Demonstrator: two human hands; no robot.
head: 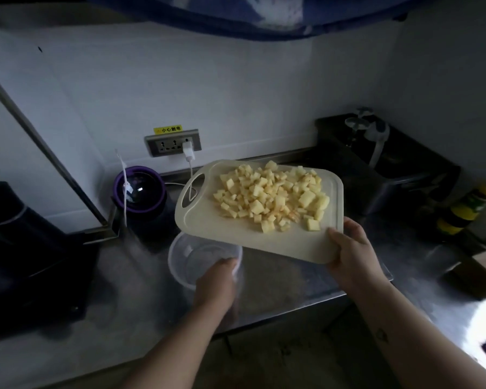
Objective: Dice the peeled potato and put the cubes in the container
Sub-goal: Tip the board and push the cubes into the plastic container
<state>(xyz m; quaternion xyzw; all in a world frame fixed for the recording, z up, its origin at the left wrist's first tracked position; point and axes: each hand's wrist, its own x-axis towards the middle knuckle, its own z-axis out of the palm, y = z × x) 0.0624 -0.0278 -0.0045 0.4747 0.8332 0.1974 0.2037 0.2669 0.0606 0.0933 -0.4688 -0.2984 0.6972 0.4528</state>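
Observation:
A pile of yellow potato cubes (272, 192) lies on a cream plastic cutting board (225, 234). The board is lifted off the counter and tilted down to the left. My right hand (351, 251) grips its near right corner, thumb on top. Under the board's lower left edge is a clear round plastic container (191, 256), with nothing visible inside it. My left hand (216, 284) holds the container at its near rim.
A steel counter (286, 287) runs below. A purple-rimmed appliance (139, 192) stands at the back left under a wall socket with a white charger (188, 151). A dark sink with a tap (376, 153) is at the back right. Yellow-capped bottles (466, 211) stand far right.

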